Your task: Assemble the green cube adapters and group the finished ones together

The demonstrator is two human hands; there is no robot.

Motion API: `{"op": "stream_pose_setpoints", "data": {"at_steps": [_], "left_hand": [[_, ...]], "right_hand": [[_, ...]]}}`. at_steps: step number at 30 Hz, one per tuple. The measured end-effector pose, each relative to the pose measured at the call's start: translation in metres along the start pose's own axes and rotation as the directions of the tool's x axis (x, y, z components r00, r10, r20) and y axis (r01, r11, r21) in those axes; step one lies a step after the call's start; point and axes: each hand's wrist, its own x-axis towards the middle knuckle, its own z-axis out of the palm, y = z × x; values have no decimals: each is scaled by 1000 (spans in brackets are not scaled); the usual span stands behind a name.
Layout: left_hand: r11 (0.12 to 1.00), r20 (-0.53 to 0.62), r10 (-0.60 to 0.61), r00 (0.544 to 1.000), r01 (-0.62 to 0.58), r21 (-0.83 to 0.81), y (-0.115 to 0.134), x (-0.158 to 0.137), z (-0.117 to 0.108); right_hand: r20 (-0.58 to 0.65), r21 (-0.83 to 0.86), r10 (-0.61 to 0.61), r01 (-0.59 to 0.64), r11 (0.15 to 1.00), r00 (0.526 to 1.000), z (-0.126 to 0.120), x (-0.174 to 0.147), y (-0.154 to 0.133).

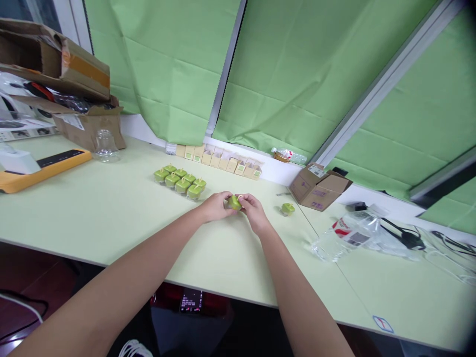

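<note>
Above the middle of the table, both hands hold one small green-topped jar point(234, 203) with a pale loop on top. My left hand point(216, 206) grips it from the left side, fingers closed. On the other side, my right hand point(254, 210) pinches near the loop at its top. To the left, several matching green-topped clear jars point(182, 185) stand close together in rows. A single jar point(287, 209) of the same look sits apart on the right. Behind them, a row of small tan cardboard boxes point(216, 158) lines the wall.
On the right lie a large clear plastic bottle point(345, 233), black cables point(405, 238) and an open carton point(318, 187). A smaller bottle point(290, 155) rests on the ledge. At left are stacked cardboard boxes point(85, 126), a clear plastic piece point(106, 147) and an orange-edged power strip point(55, 171).
</note>
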Motion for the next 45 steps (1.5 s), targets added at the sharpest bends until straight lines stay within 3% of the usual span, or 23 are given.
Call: {"op": "stream_pose_setpoints", "data": {"at_steps": [5,9,16,19,22,27,36,45], "left_hand": [[996,-55,-30,998,35,83,-6,2,1],[971,-137,-111,984,137,194,-10,6,3],[970,-151,-113,982,142,199,-16,9,5],[970,-197,-46,979,92,227,-8,4,3],[977,-232,116,966,-69,202,9,-2,-1],[949,-113,316,942,-314,38,32,-7,-2],[946,-57,266,962,-272,-178,26,-2,-3],[942,-103,313,944,-323,-89,33,-8,-1]], "right_hand": [[-117,263,24,8,965,993,-13,1,-9],[-179,293,113,-57,954,977,-24,6,-5],[-21,328,183,-166,930,983,-16,-1,-12],[6,288,198,-191,938,980,-12,-6,-18],[54,239,176,-184,953,983,-9,-10,-22],[211,190,168,-209,959,963,-8,-15,-28],[244,172,205,-250,953,948,-11,-17,-30],[238,141,207,-245,959,949,-5,-20,-32]]}}
